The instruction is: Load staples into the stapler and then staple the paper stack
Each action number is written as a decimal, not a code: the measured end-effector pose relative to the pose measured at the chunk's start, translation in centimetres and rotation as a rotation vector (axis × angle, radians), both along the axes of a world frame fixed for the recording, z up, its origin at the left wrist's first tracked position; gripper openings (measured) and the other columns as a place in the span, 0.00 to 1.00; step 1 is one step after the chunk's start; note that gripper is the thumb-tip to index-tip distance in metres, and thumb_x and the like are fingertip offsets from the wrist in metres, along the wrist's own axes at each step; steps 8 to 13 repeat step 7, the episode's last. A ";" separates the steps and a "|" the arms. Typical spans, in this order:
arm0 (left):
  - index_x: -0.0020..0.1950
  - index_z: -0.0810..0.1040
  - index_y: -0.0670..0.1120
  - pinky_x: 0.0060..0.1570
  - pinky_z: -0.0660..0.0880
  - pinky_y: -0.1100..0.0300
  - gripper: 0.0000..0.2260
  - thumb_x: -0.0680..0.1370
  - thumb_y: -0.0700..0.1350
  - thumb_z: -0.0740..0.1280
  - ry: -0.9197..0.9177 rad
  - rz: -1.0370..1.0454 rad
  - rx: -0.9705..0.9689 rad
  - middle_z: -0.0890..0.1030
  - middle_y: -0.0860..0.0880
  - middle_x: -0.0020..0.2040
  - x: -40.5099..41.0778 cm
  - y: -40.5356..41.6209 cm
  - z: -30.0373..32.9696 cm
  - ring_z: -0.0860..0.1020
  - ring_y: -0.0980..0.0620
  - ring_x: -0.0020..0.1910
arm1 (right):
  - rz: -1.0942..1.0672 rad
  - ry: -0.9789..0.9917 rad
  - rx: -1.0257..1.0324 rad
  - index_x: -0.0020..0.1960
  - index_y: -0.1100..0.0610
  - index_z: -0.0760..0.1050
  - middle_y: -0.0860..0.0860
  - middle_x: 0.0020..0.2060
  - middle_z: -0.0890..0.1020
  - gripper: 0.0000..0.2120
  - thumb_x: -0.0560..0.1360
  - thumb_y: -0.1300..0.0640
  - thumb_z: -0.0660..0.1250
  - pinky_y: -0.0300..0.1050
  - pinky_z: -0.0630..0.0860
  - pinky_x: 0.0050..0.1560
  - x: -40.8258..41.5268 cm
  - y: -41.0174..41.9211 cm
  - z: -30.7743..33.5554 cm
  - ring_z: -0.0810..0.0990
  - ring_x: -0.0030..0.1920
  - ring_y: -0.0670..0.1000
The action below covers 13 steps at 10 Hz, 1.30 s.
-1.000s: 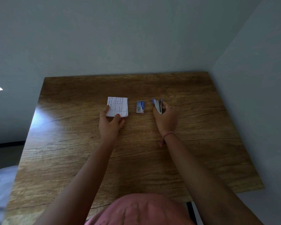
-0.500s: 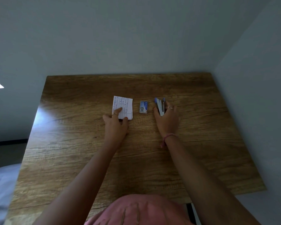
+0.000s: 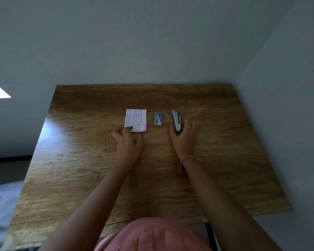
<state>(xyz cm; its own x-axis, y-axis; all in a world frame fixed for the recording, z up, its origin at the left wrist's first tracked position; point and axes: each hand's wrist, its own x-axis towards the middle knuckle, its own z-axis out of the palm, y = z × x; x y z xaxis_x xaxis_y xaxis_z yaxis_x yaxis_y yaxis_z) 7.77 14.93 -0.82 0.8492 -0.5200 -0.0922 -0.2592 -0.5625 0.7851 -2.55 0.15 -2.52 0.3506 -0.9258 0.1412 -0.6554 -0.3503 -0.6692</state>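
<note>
A small stack of lined, handwritten paper (image 3: 135,120) lies flat on the wooden table (image 3: 152,178). To its right sits a little blue-and-white staple box (image 3: 158,119). Further right a blue and silver stapler (image 3: 176,119) lies on the table, its jaws slightly apart at the far end. My left hand (image 3: 128,142) has spread fingers, with fingertips resting on the stack's near left corner. My right hand (image 3: 185,137) is loosely cupped around the stapler's near end, thumb to its left and fingers to its right, not clamped on it.
The table stands in a corner, with grey walls (image 3: 152,42) behind it and on the right. Its left edge drops off to a dark floor and pale fabric (image 3: 0,205). A pink cap brim (image 3: 152,234) fills the bottom centre.
Both hands have slid back toward me. The left hand has uncovered most of the paper, and the right hand has uncovered most of the stapler, which now lies on the table.
</note>
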 end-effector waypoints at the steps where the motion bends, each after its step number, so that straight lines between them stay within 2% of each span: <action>1: 0.67 0.68 0.41 0.54 0.67 0.61 0.19 0.78 0.45 0.66 -0.050 -0.005 -0.029 0.52 0.41 0.74 -0.8 0.2 0.0 0.68 0.52 0.59 | 0.014 -0.018 -0.002 0.68 0.57 0.69 0.53 0.55 0.73 0.28 0.73 0.46 0.69 0.44 0.74 0.52 -0.4 0.3 0.1 0.74 0.53 0.50; 2: 0.66 0.69 0.41 0.57 0.63 0.63 0.18 0.78 0.44 0.66 -0.048 -0.014 -0.041 0.52 0.41 0.74 -1.5 0.3 0.1 0.60 0.57 0.59 | 0.031 -0.040 0.009 0.68 0.57 0.69 0.53 0.55 0.73 0.28 0.72 0.48 0.70 0.45 0.76 0.50 -0.7 0.6 0.3 0.74 0.52 0.50; 3: 0.68 0.68 0.43 0.58 0.63 0.62 0.19 0.78 0.44 0.66 -0.053 -0.027 -0.075 0.52 0.41 0.74 -1.7 0.3 0.2 0.60 0.56 0.62 | 0.045 -0.043 0.024 0.68 0.57 0.69 0.53 0.56 0.72 0.28 0.72 0.48 0.71 0.44 0.76 0.50 -1.0 0.7 0.2 0.74 0.52 0.49; 4: 0.67 0.69 0.43 0.55 0.66 0.62 0.18 0.78 0.42 0.66 -0.085 -0.014 -0.115 0.57 0.42 0.72 -1.7 0.0 0.6 0.65 0.70 0.54 | 0.048 -0.057 0.009 0.68 0.57 0.68 0.53 0.57 0.72 0.28 0.72 0.48 0.71 0.39 0.72 0.47 -1.6 0.8 0.4 0.71 0.50 0.45; 5: 0.67 0.69 0.43 0.59 0.75 0.53 0.17 0.79 0.43 0.65 -0.106 -0.049 -0.133 0.62 0.43 0.69 -1.4 -0.7 1.8 0.73 0.48 0.62 | 0.064 -0.024 -0.036 0.68 0.57 0.68 0.53 0.57 0.73 0.28 0.72 0.48 0.70 0.39 0.72 0.46 -2.0 0.4 1.2 0.74 0.51 0.48; 6: 0.67 0.69 0.42 0.62 0.72 0.50 0.17 0.79 0.43 0.65 -0.151 -0.073 -0.170 0.64 0.43 0.69 -1.3 -1.3 3.2 0.70 0.44 0.66 | 0.105 -0.003 -0.097 0.69 0.58 0.67 0.55 0.59 0.73 0.28 0.74 0.48 0.69 0.43 0.76 0.49 -2.4 0.2 2.7 0.75 0.54 0.51; 7: 0.68 0.70 0.42 0.61 0.65 0.59 0.18 0.79 0.43 0.65 -0.257 -0.111 -0.199 0.66 0.43 0.69 -0.7 -2.2 4.6 0.68 0.46 0.67 | 0.159 -0.004 -0.202 0.70 0.58 0.66 0.57 0.60 0.73 0.27 0.75 0.48 0.67 0.47 0.77 0.52 -2.3 -0.9 4.6 0.75 0.56 0.53; 13: 0.68 0.70 0.42 0.61 0.65 0.59 0.18 0.79 0.43 0.65 -0.257 -0.111 -0.199 0.66 0.43 0.69 -0.7 -2.2 4.6 0.68 0.46 0.67 | 0.159 -0.004 -0.202 0.70 0.58 0.66 0.57 0.60 0.73 0.27 0.75 0.48 0.67 0.47 0.77 0.52 -2.3 -0.9 4.6 0.75 0.56 0.53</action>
